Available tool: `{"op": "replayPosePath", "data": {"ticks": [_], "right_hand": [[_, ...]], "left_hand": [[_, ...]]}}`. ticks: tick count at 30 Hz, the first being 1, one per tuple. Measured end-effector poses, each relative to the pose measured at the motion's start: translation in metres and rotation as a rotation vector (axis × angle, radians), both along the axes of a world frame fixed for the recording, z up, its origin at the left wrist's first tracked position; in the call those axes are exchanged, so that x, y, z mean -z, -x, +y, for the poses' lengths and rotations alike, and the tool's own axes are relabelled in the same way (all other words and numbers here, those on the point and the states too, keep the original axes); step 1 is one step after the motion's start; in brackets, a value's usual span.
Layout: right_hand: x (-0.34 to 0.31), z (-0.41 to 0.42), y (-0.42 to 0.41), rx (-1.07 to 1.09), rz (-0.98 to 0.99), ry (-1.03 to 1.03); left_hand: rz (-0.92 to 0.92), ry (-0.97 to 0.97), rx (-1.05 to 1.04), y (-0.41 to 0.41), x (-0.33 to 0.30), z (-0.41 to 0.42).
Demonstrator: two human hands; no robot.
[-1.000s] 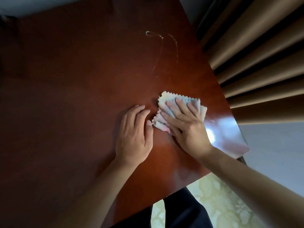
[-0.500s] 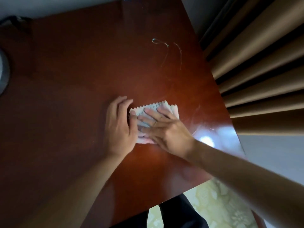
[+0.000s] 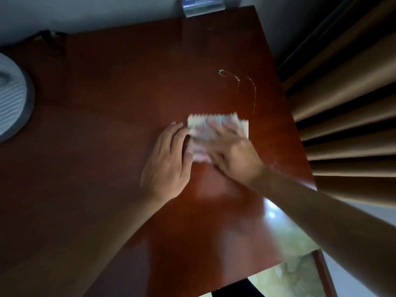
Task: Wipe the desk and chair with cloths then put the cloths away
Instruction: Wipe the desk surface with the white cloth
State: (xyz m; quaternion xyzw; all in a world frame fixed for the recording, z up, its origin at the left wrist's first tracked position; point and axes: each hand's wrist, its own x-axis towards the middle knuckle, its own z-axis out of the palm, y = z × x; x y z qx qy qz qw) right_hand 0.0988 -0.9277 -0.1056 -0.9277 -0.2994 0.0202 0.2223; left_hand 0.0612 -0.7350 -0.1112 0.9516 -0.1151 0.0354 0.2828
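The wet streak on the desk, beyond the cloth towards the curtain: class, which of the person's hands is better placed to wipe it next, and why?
Probably the right hand. It already presses flat on the cloth, and the wet streak lies just beyond it on the curtain side. The left hand rests on the desk beside the cloth.

Brown curtain (image 3: 347, 116) at right; grey ribbed round object (image 3: 12, 97) left; blue-labelled clear holder (image 3: 202, 5) top.

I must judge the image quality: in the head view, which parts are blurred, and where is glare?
Head view: the right hand and cloth are motion-blurred; the left hand is sharper; glare lies on the desk near its right edge; the far left is dim.
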Motion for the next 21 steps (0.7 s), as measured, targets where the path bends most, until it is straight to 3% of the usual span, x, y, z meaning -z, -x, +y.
{"op": "replayPosePath", "data": {"ticks": [3, 5, 10, 12, 16, 21], "right_hand": [[0.001, 0.014, -0.083, 0.246, 0.000, 0.013], [0.004, 0.020, -0.087, 0.292, 0.027, 0.011], [-0.002, 0.013, 0.065, 0.132, 0.036, -0.006], [0.000, 0.007, 0.079, 0.088, 0.015, -0.019], [0.002, 0.005, 0.009, -0.018, -0.013, 0.033], [-0.005, 0.051, -0.099, 0.253, 0.030, 0.064]], "left_hand": [[-0.013, -0.043, -0.005, -0.001, -0.001, -0.002], [-0.027, -0.046, -0.008, -0.001, 0.000, -0.002], [-0.016, -0.039, -0.008, -0.001, -0.002, 0.001], [-0.006, -0.049, 0.001, -0.002, -0.003, 0.001], [-0.006, -0.019, -0.001, 0.000, -0.001, 0.002], [-0.039, 0.072, -0.155, -0.013, -0.005, -0.007]]}}
